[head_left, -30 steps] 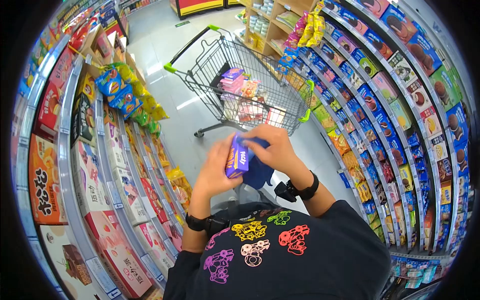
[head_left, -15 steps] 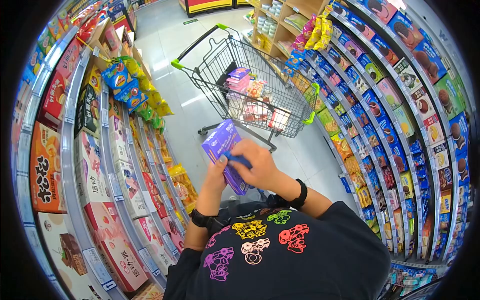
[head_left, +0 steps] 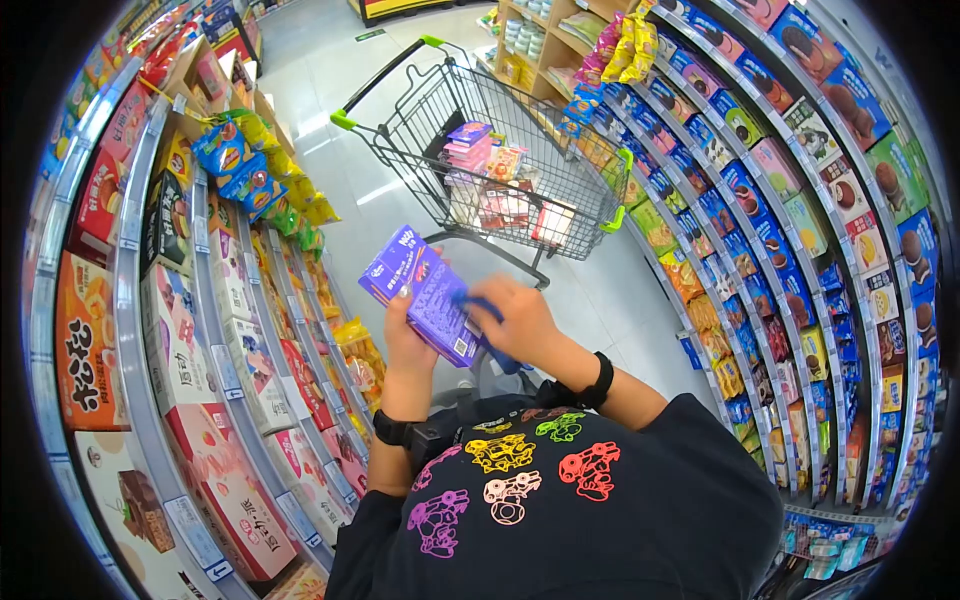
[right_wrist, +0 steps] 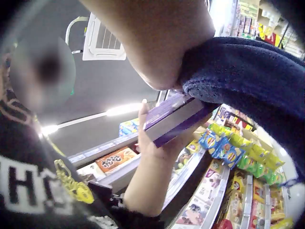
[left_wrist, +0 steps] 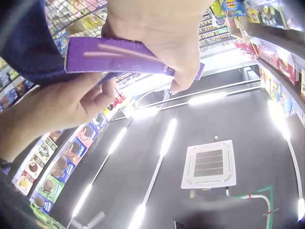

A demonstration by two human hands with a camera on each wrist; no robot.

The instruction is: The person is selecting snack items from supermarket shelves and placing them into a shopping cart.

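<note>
A purple box (head_left: 425,300) is tilted in front of the person, its printed back facing up in the head view. My left hand (head_left: 406,345) grips its left side, thumb on the face. Curled fingers of my right hand (head_left: 518,318) hold a dark blue cloth (head_left: 470,300) against the box's right part. The left wrist view has the box (left_wrist: 119,58) edge-on under my left hand (left_wrist: 159,28), with my right hand (left_wrist: 78,100) below. In the right wrist view the cloth (right_wrist: 243,71) hangs from my right hand (right_wrist: 162,52), beside the box (right_wrist: 176,117).
A shopping cart (head_left: 500,170) with packaged goods inside stands just ahead on the tiled floor (head_left: 370,225). Shelves of boxed snacks (head_left: 235,470) line the left, with hanging chip bags (head_left: 250,170). Shelves of cookie packs (head_left: 750,210) curve along the right.
The box has turned from its narrow side to its broad printed back and has shifted left. The right hand, with the cloth, has moved over to the box's right part.
</note>
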